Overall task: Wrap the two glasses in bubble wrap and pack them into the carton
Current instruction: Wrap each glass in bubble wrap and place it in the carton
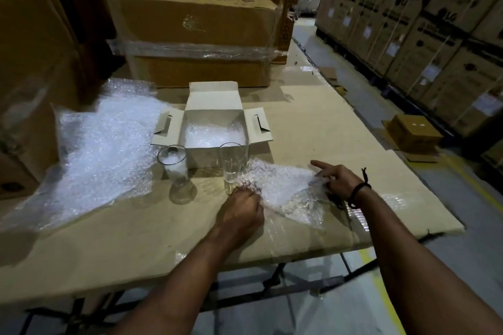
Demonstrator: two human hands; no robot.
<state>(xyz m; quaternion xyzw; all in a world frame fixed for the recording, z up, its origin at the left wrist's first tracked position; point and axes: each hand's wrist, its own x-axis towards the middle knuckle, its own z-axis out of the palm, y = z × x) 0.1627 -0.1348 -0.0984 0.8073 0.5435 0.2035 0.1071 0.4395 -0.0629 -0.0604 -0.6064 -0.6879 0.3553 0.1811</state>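
1. I see the left hand (242, 207) with fingers curled, gripping the near-left corner of the bubble wrap sheet (285, 185); right hand (337, 179) pinches its right edge, index finger straight.
2. Straight glass (233, 168) upright at the sheet's far-left corner; flared glass (177, 171) upright to its left, apart.
3. Open white carton (215, 114) just behind the 2 glasses; wrap inside.
4. Loose bubble wrap (103, 149) heaped left on the table (136, 239).

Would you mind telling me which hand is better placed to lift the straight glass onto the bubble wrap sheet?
Probably left: the left hand grips the bubble wrap sheet right beside the straight glass; the right hand holds its far edge.
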